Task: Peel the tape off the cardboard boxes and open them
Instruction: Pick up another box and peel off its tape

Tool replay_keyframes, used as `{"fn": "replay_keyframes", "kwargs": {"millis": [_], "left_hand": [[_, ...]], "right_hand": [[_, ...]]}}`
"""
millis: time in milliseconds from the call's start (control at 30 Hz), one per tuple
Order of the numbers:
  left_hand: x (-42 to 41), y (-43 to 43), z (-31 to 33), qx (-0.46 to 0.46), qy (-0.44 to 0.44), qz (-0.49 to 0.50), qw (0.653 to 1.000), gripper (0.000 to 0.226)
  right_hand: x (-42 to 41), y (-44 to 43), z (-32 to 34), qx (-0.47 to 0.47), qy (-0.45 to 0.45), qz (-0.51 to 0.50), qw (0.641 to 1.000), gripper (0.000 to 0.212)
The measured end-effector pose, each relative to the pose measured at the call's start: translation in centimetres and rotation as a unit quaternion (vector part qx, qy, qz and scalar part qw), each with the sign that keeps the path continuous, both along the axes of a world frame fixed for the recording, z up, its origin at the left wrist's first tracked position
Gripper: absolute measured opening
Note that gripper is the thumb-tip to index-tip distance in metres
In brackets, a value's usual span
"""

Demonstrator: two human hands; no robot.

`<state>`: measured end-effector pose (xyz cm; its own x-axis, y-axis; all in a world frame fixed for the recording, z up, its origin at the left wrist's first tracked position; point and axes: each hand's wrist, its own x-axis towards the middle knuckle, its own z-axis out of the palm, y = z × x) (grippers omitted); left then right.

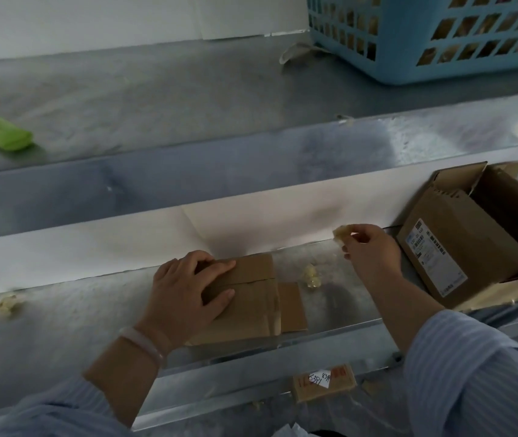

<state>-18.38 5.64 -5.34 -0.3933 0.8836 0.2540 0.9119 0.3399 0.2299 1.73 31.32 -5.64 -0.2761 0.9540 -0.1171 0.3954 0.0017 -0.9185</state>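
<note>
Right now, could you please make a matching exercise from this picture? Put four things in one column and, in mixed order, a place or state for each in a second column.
Things:
1. small cardboard box
2. large cardboard box
3. blue basket
4. wad of tape

Places or states:
A. pinched by the right hand
B. on the upper shelf, far right
C. flaps open, at the right of the lower shelf
D. under the left hand

Pairs: 1-D, 2-C, 3-B, 4-A.
</note>
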Motion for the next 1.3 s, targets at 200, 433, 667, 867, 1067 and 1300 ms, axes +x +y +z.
{"fn": "replay_keyframes", "kwargs": {"millis": [200, 433, 667, 867, 1067, 1300], "left_hand": [[0.0, 0.0, -0.1, -0.006, 0.006, 0.005, 1.0, 0.053], [0.8, -0.1, 0.2, -0.034, 0.028, 0.052, 0.998, 0.059], [1.3, -0.5, 0.2, -0.034, -0.003, 0.067, 0.997, 0.063], [1.7, -0.6, 0.4, -0.04, 0.006, 0.079, 0.996, 0.063], [2.2, -1.0, 1.1, 0.013, -0.014, 0.118, 0.993, 0.071], [3.4, -2.5, 2.2, 0.151, -0.246, 0.307, 0.907, 0.06]], "right_hand": [[1.0, 1.2, 0.0, 0.085, -0.187, 0.057, 0.977, 0.017], [0.9, 0.6, 0.1, 0.138, -0.261, 0.179, 0.939, 0.04], [1.2, 0.4, 0.4, 0.173, -0.24, 0.121, 0.948, 0.035], [1.7, 0.4, 0.2, 0.152, -0.238, 0.143, 0.948, 0.027], [1.4, -1.1, 0.6, 0.107, -0.236, 0.187, 0.948, 0.042], [-0.6, -8.5, 2.1, 0.137, -0.131, 0.285, 0.94, 0.024]]}}
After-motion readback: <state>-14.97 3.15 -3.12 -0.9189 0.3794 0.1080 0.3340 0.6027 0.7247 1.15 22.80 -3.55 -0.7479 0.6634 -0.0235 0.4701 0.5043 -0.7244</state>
